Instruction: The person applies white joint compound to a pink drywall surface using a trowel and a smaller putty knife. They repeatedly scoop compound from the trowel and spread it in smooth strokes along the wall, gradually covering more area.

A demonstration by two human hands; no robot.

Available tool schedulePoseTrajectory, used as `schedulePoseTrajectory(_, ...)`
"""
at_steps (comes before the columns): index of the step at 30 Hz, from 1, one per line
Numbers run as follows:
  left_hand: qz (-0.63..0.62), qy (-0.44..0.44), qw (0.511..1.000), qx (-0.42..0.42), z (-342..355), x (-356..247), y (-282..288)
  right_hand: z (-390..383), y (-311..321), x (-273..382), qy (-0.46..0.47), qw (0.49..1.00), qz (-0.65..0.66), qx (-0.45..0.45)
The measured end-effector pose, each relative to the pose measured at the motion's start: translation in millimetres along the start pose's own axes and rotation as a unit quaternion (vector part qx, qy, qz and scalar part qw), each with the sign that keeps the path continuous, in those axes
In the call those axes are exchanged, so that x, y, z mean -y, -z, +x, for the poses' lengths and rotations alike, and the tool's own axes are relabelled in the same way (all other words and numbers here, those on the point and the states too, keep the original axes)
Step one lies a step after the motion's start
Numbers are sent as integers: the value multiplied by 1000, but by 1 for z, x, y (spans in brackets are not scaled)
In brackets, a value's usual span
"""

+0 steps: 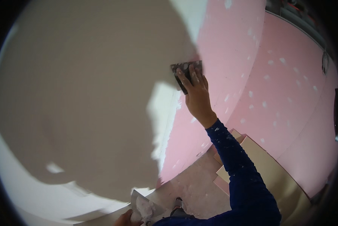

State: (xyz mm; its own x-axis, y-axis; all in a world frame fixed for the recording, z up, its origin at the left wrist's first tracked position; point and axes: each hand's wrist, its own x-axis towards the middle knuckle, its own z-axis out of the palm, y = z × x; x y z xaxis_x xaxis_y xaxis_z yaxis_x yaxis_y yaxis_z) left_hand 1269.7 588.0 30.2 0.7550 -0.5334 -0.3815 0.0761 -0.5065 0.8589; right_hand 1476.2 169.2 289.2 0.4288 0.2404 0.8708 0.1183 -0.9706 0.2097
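My right hand is raised and presses a wide, dark, flat-bladed scraper against the wall, fingers spread over the blade. The blade is speckled with white filler and sits where a large grey-brown area meets the pink board. Whether that area is shadow or coating I cannot tell. Low at the bottom edge, my left hand grips a broad metal putty knife loaded with white filler. Only part of this hand shows.
White filler borders the pink board in a ragged strip. Another pink wall with white dabs stands at the right. Tan board sheets lie below it, beside my right arm. My shoe is on the grey floor.
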Motion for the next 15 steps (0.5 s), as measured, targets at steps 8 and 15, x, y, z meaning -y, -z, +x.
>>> schedulePoseTrajectory(8, -31, -26, 996, 78, 34, -67, 7, -58, 79, 9, -30, 985, 100, 139)
schedulePoseTrajectory(15, 20, -49, 997, 52, 68, -160, 31, -89, 151, 8, 184, 900, 128, 374)
